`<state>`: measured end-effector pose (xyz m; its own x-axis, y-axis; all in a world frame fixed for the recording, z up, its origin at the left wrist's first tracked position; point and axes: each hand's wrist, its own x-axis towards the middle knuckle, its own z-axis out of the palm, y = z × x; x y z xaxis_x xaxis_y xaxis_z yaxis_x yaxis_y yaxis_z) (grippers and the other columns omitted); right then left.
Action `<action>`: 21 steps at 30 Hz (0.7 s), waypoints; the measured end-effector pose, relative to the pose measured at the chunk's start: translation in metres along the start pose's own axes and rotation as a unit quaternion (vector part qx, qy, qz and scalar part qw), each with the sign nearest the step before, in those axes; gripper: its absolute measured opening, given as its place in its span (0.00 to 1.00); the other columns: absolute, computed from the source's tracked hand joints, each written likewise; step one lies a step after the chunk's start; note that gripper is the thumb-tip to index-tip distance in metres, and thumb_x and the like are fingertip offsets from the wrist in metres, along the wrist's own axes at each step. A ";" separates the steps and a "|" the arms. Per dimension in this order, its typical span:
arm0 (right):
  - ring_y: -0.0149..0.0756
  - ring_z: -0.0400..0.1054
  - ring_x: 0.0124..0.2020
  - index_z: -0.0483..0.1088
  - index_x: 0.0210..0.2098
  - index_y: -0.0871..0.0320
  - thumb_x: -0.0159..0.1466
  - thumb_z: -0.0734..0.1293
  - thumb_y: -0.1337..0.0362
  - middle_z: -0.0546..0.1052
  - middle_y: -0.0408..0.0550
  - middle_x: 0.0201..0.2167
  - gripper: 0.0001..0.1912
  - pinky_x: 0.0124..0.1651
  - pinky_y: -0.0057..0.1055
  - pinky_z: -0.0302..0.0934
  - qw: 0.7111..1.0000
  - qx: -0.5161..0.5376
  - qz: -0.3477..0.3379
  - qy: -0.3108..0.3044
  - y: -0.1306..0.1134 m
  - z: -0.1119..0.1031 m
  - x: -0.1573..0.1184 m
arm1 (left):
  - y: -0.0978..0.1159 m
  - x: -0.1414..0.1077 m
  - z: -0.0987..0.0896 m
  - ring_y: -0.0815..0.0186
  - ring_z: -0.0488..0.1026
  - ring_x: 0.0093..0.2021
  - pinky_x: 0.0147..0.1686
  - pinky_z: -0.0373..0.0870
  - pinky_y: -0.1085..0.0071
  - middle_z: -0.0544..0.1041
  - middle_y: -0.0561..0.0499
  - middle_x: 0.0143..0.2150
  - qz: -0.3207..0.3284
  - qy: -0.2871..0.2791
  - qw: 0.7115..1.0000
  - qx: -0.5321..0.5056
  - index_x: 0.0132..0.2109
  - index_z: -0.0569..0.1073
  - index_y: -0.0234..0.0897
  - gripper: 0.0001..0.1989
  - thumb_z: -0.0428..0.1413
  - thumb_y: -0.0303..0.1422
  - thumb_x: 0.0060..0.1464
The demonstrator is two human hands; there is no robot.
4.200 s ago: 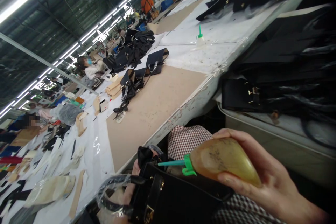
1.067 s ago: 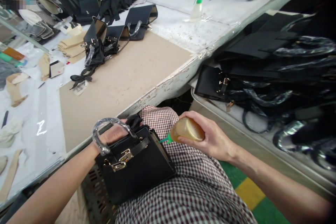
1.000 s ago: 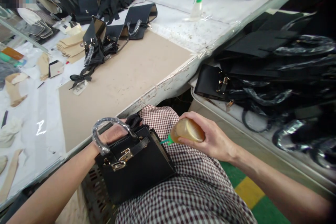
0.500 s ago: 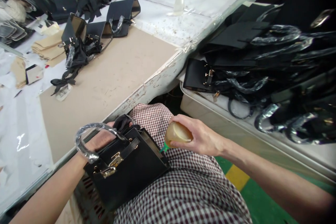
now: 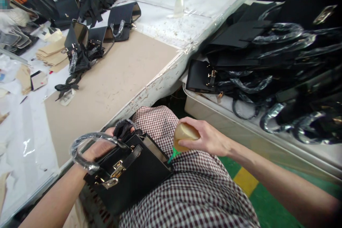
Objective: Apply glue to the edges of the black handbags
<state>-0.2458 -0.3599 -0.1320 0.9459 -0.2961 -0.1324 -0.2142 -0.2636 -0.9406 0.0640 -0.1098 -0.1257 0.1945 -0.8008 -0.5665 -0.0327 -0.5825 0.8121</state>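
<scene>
A black handbag (image 5: pixel 136 174) with gold hardware rests tilted on my lap, over a checked cloth (image 5: pixel 203 192). Clear plastic film wraps its raised handle (image 5: pixel 80 142). My left hand (image 5: pixel 100 148) grips the bag from behind its top; the bag hides part of the fingers. In my right hand (image 5: pixel 201 137) is a squeeze bottle (image 5: pixel 184 136) of amber liquid, tipped down. Its green nozzle (image 5: pixel 174 154) points at the open side edge of the bag, the tip at or very close to that edge.
A second squeeze bottle (image 5: pixel 179 5) stands on the white-covered table. Several black bags (image 5: pixel 123 17) sit along a beige board (image 5: pixel 112 74). On the right, a pale bin (image 5: pixel 213 108) is heaped with black bags (image 5: pixel 240 35) and wrapped handles. The table edge runs close by my left arm.
The bottle has moved slightly right, with more of its green nozzle showing and the tip lower along the bag's edge. My left hand still holds the bag, which has shifted slightly.
</scene>
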 end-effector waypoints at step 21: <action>0.50 0.69 0.47 0.61 0.60 0.52 0.72 0.72 0.50 0.71 0.53 0.49 0.25 0.48 0.43 0.67 0.960 -0.093 -0.225 0.141 -0.028 0.018 -0.004 | -0.001 -0.012 0.010 0.47 0.76 0.55 0.53 0.76 0.61 0.82 0.49 0.50 0.013 0.009 0.999 -0.028 0.53 0.79 0.40 0.25 0.67 0.40 0.47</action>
<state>-0.2391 -0.3348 -0.1106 0.8545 -0.3440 0.3893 0.1367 -0.5742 -0.8072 0.0516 -0.1015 -0.1213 0.2115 -0.8126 -0.5432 0.0172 -0.5526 0.8333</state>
